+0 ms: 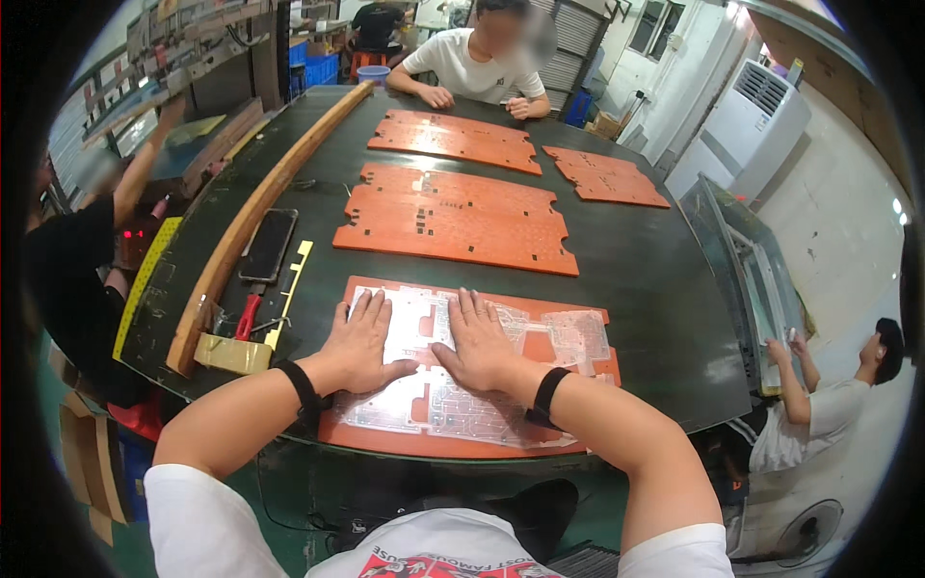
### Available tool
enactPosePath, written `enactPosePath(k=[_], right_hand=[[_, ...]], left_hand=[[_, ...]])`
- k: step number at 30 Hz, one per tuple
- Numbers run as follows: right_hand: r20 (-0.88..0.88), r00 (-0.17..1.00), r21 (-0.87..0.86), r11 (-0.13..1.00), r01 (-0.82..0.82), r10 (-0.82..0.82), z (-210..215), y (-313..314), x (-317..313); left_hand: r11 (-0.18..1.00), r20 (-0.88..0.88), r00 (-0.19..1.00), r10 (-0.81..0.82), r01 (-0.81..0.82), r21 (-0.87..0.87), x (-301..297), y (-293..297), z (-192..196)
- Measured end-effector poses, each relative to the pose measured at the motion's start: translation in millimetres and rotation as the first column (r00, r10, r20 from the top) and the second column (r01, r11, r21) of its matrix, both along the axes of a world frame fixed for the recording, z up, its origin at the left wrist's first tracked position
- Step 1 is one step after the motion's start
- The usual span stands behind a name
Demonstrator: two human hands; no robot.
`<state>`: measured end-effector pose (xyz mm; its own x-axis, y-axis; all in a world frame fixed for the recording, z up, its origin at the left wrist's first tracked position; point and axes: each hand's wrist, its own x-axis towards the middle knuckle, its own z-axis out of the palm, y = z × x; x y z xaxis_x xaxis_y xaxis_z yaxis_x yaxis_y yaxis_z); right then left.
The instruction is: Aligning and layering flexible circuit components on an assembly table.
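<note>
A clear plastic sheet printed with fine circuit-like lines (pixel 487 416) lies on an orange board (pixel 371 441) at the table's near edge. My left hand (pixel 361 345) rests flat on the sheet's left part, fingers stretched forward. Close beside it, my right hand (pixel 479 345) presses flat on the middle of the sheet with its fingers apart. Neither hand grips anything. The sheet's right end (pixel 578 337) reaches nearly to the board's right side. Beyond my hands lies a larger orange board (pixel 453 220) with notched edges and small dark slots.
Two more orange boards (pixel 453 138) (pixel 607 176) lie farther off on the dark table (pixel 665 279). A long wooden strip (pixel 260 207), a phone (pixel 270 246), a red-handled tool (pixel 249 316) and a yellow block (pixel 233 354) are at left. One person sits opposite; others work at both sides.
</note>
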<state>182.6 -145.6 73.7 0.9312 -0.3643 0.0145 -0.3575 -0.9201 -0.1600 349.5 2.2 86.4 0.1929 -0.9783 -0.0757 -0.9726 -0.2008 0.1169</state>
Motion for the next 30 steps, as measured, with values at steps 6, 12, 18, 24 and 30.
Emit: enactPosePath(k=[6, 12, 18, 24, 30], right_hand=[[0.011, 0.999, 0.010, 0.999, -0.041, 0.041, 1.2, -15.6, -18.0], [-0.076, 0.989, -0.014, 0.992, 0.127, -0.127, 5.3, -55.7, -67.9], [-0.075, 0.956, -0.023, 0.959, 0.284, -0.285, 3.6, -92.0, -114.9], [-0.048, 0.900, -0.057, 0.901, 0.430, -0.433, -3.2, -118.9, -141.8], [-0.078, 0.754, -0.062, 0.758, 0.650, -0.653, -5.5, -138.5, -202.0]], left_hand=[[0.999, -0.042, 0.998, 0.043, -0.042, 0.029, -3.0, 3.7, 6.9], [0.997, -0.035, 0.998, 0.049, -0.047, 0.061, -2.6, 1.2, 7.7], [0.994, -0.034, 0.997, 0.065, -0.062, 0.095, -2.8, 1.6, 11.5], [0.992, -0.041, 0.996, 0.075, -0.070, 0.106, -4.5, 2.3, 16.0], [0.991, -0.205, 0.975, 0.087, -0.064, 0.115, 4.4, 0.8, 21.1]])
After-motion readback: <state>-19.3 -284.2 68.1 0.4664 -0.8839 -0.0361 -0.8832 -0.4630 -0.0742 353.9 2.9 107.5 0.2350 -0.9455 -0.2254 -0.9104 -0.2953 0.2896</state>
